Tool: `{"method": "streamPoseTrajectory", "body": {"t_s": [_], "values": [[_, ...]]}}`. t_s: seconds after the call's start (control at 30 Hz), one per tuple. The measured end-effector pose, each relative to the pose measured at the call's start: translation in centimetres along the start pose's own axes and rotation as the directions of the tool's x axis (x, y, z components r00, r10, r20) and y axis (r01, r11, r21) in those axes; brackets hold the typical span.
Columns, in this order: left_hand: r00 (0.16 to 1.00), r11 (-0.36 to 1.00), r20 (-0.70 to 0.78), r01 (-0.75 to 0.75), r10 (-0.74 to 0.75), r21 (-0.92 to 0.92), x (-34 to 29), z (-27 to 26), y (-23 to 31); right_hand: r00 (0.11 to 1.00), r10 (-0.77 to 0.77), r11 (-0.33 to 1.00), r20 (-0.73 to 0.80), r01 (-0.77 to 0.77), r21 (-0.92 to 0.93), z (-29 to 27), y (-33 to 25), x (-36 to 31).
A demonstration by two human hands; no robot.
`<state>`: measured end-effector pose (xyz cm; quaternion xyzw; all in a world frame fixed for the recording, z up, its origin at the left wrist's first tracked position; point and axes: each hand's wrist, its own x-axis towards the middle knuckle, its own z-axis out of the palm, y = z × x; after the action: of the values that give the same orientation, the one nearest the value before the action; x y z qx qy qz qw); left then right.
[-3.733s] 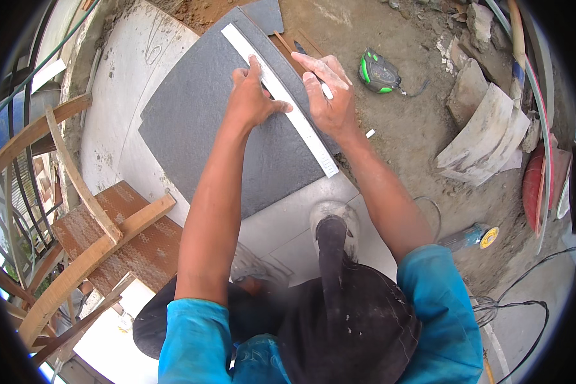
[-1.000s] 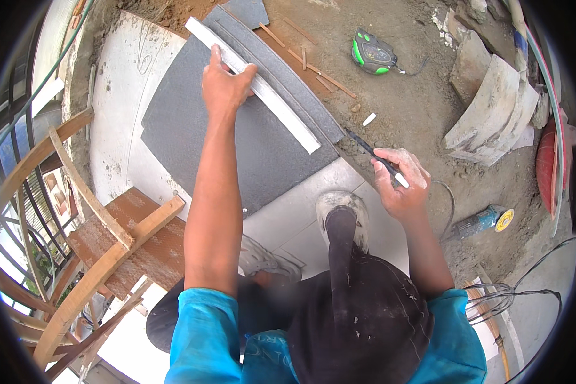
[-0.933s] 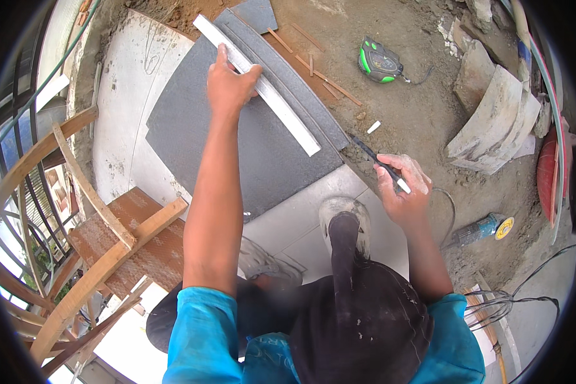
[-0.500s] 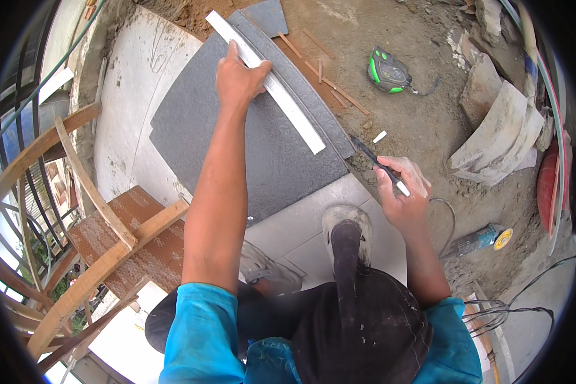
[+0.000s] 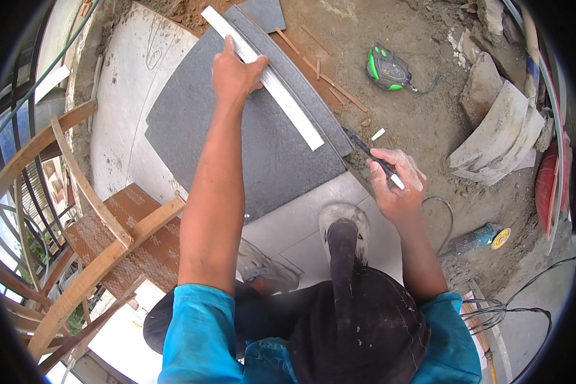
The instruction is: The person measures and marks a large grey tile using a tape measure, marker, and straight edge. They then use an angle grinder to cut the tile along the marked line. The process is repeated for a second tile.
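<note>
A pale metal straightedge bar [image 5: 285, 99] lies slantwise on a dark grey tile [image 5: 237, 134], close to its right edge. My left hand [image 5: 232, 75] grips the bar toward its far end, thumb on one side and fingers on the other. In my right hand [image 5: 398, 182] is a black marker pen [image 5: 369, 152] with a white end, pinched between thumb and fingers. Its dark tip points up and left, beside the right edge of the tile; whether it touches cannot be told. A small white cap [image 5: 378, 134] rests on the dirt just beyond the pen.
A green-and-black tape measure [image 5: 388, 67] lies on the dirt, near thin wooden strips [image 5: 342, 91]. Broken slabs [image 5: 493, 137] lean at the right, above an angle grinder [image 5: 477, 240]. A curved wooden frame [image 5: 102, 262] stands at the left. My shoes are on light tiles [image 5: 310, 243].
My right hand has shifted slightly up and left, bringing the marker pen's tip nearer the tile's edge. My left hand stays on the straightedge bar. The whole view has slid a little.
</note>
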<state>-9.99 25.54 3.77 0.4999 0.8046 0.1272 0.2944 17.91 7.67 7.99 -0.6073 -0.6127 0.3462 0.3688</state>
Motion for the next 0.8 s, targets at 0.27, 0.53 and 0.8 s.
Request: {"method": "streamPoseTrajectory", "body": {"t_s": [0.27,0.53,0.8], "values": [[0.999,0.999,-0.037,-0.031,0.030,-0.020,0.44,0.34,-0.22,1.000,0.010,1.000,-0.012,-0.010,0.005,-0.03,0.11,-0.09],[0.997,0.998,-0.055,-0.057,0.056,-0.017,0.61,0.54,-0.47,0.999,0.047,0.999,-0.001,-0.047,-0.005,-0.08,0.09,-0.13],[0.999,0.999,-0.026,-0.042,0.042,0.001,0.45,0.49,-0.13,1.000,0.006,1.000,0.018,-0.006,-0.019,-0.29,0.32,-0.17]]}}
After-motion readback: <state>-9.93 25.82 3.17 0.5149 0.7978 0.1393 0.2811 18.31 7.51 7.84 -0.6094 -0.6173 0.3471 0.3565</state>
